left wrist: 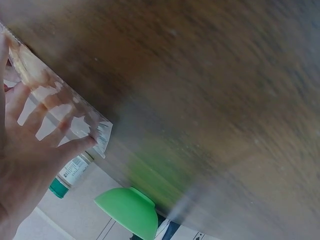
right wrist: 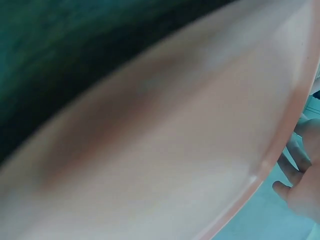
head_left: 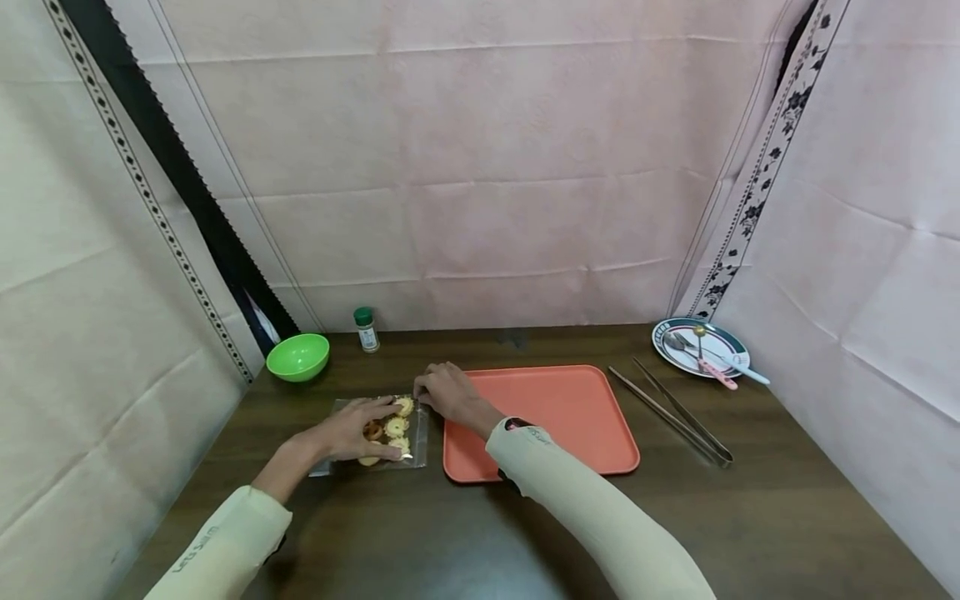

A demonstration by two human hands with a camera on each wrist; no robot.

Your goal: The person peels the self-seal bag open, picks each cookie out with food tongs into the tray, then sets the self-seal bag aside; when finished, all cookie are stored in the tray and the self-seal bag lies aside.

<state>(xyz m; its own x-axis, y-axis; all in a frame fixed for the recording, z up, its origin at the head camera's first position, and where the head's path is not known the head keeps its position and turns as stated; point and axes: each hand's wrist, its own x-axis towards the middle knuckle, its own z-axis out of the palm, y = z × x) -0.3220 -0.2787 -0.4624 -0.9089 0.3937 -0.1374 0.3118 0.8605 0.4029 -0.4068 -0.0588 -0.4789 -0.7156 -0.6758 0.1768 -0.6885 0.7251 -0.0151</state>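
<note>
A clear plastic bag holding several small round cookies lies flat on the dark wooden table, left of an orange tray. My left hand lies on top of the bag with its fingers straight and spread, pressing it down; the left wrist view shows the left hand on the bag near a corner. My right hand reaches over the tray's left edge and pinches the bag's far right corner with curled fingers. In the right wrist view the tray fills the frame, with the fingers at the right edge.
A green bowl and a small green-capped bottle stand at the back left. Metal tongs lie right of the tray. A plate with spoons sits at the back right. Cloth walls enclose the table.
</note>
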